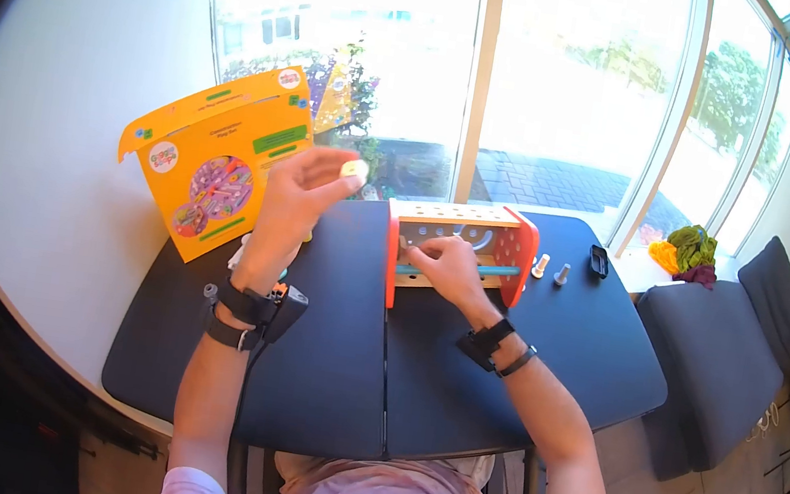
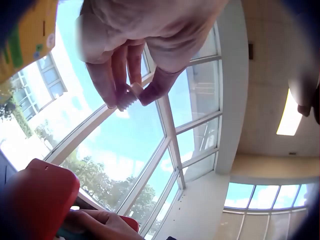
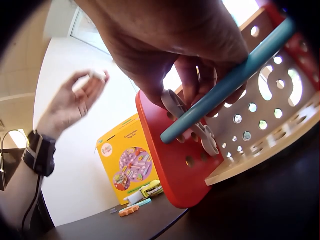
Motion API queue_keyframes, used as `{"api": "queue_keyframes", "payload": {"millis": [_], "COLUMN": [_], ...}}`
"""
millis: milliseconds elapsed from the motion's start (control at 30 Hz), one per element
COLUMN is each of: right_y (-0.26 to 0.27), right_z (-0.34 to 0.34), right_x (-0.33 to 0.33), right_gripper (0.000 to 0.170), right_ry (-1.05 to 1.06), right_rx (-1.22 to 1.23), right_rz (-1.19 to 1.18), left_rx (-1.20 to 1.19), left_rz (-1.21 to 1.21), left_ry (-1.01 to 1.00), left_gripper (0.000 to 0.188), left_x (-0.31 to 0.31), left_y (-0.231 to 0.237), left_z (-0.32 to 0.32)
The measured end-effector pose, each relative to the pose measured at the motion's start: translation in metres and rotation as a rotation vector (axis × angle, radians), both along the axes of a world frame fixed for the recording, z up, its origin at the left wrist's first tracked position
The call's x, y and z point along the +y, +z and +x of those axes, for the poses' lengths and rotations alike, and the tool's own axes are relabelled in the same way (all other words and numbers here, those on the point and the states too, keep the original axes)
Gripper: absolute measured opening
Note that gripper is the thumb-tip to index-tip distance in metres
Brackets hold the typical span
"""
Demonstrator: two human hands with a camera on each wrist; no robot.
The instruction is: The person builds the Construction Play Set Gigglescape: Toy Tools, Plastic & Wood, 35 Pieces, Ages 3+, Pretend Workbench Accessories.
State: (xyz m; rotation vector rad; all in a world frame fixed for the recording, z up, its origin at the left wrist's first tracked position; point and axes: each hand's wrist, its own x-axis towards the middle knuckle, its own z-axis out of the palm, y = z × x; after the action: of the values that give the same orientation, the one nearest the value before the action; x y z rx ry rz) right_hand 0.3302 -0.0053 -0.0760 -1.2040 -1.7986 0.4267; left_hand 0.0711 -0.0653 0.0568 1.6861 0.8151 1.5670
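Observation:
Raised in front of the window, my left hand [image 1: 307,189] pinches a small cream toy bolt [image 1: 353,168] between thumb and fingertips. Its threaded end shows in the left wrist view. My right hand [image 1: 448,267] reaches into the front of a toy toolbox [image 1: 455,217] with red end panels and pale, holed wooden boards. There its fingers pinch a white toy spanner [image 3: 208,141] beside the red end panel [image 3: 170,170]. A blue rod [image 3: 227,82] crosses the box front and partly hides the fingers and spanner.
A yellow play-set carton [image 1: 226,158] leans at the back left, with toy parts [image 3: 145,192] by its foot. Right of the toolbox stand a cream bolt [image 1: 541,266] and a grey bolt [image 1: 562,274]. A black case [image 1: 599,262] lies beyond. A dark chair [image 1: 703,356] adjoins the table.

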Motion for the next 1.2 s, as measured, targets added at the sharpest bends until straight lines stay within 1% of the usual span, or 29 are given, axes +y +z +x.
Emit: {"api": "queue_keyframes", "payload": {"millis": [100,167,200,300,367,400,500,533,633,733,833,1033,1200], "right_y": [0.0,0.005,0.005,0.0,0.001,0.002,0.002,0.002,0.002,0.004,0.01,0.007,0.009], "right_z": [0.001,0.0,0.001,0.003,0.004,0.004,0.003,0.003,0.005,0.004,0.002,0.0,0.002], "right_x": [0.001,-0.002,-0.001,0.006,0.005,0.004,0.003,0.003,0.005,0.001,-0.001,-0.001,-0.001], "right_gripper": [0.042,0.043,0.045,0.046,0.047,0.047,0.048,0.048,0.049,0.047,0.044,0.046,0.043], "right_ry": [-0.01,-0.022,-0.03,-0.024,-0.021,-0.018,-0.011,-0.006,0.003,-0.002,-0.018,0.005,0.004], "right_rx": [-0.012,-0.02,-0.032,-0.03,-0.027,-0.023,0.001,-0.01,-0.029,-0.046,-0.072,-0.008,-0.022], "right_rz": [0.002,-0.031,-0.072,-0.055,-0.047,-0.044,-0.067,-0.065,-0.057,-0.067,-0.082,-0.062,-0.082], "left_rx": [-0.184,-0.242,-0.271,-0.237,-0.156,-0.114,-0.129,-0.052,-0.021,-0.006,-0.014,-0.006,-0.002], "left_rz": [-0.21,-0.348,-0.419,-0.575,-0.571,-0.57,-0.581,-0.579,-0.625,-0.616,-0.618,-0.637,-0.674], "left_ry": [-0.028,-0.131,-0.186,-0.138,-0.065,-0.026,-0.022,-0.009,0.04,0.012,-0.079,-0.076,-0.077], "left_gripper": [0.037,0.039,0.04,0.04,0.038,0.037,0.032,0.036,0.035,0.035,0.035,0.038,0.038], "left_x": [0.046,0.073,0.079,0.077,0.089,0.093,0.103,0.107,0.114,0.116,0.124,0.124,0.13], "left_y": [-0.077,-0.129,-0.148,-0.172,-0.184,-0.188,-0.195,-0.196,-0.194,-0.194,-0.201,-0.198,-0.201], "left_z": [-0.044,-0.051,-0.053,-0.031,-0.019,-0.014,0.0,0.003,0.01,0.007,0.002,0.011,0.009]}}
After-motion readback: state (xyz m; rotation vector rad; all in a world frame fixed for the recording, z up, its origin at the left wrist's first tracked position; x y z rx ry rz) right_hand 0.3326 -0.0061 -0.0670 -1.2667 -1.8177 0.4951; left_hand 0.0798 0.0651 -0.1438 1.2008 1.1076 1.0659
